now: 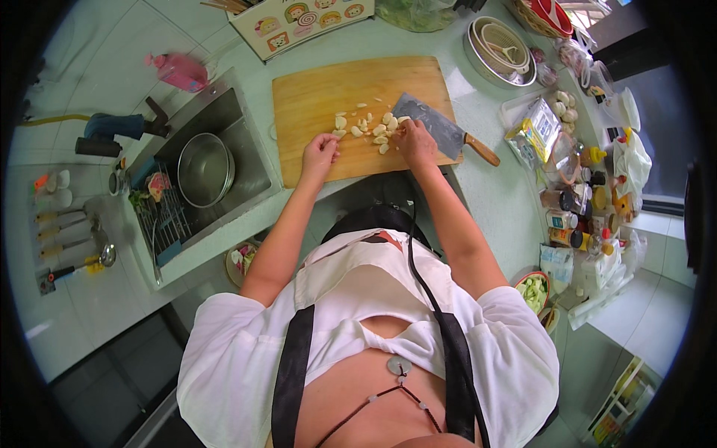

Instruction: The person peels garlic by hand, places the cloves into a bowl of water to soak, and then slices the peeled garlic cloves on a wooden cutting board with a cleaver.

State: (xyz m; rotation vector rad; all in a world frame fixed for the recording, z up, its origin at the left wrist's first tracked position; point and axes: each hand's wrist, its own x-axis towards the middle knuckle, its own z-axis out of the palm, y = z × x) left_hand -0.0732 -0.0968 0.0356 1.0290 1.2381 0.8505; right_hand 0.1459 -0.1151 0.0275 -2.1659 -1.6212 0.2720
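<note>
On the far left, ladles and spatulas [71,228] hang along the tiled wall. Next comes a dark tap [116,127], with a pink bottle [181,72] standing behind the sink [252,160]. The sink holds a round metal bowl [196,168], and beside that a wire rack [159,213] with some food on it.

A wooden cutting board [314,89] lies on the counter to the right of the sink, a white box with cartoon faces [299,30] behind it. The left hand [321,151] is at the near left part of the board, fingers drawn together beside the leftmost cloves; whether they pinch anything I cannot tell. The peeled garlic cloves [356,131] lie loosely scattered mid-board between the two hands, thickest toward the right. There the right hand [416,142] bends its fingers down among them, hiding a few; its grip cannot be made out either.

A cleaver [437,128] lies flat immediately beyond the right hand, its blade crowding that side of the cloves and its wooden handle jutting past the board's edge. Farther right are nested strainers [502,46], a yellow-and-silver packet [536,133], whole garlic bulbs [567,112] and clustered jars [562,219].
</note>
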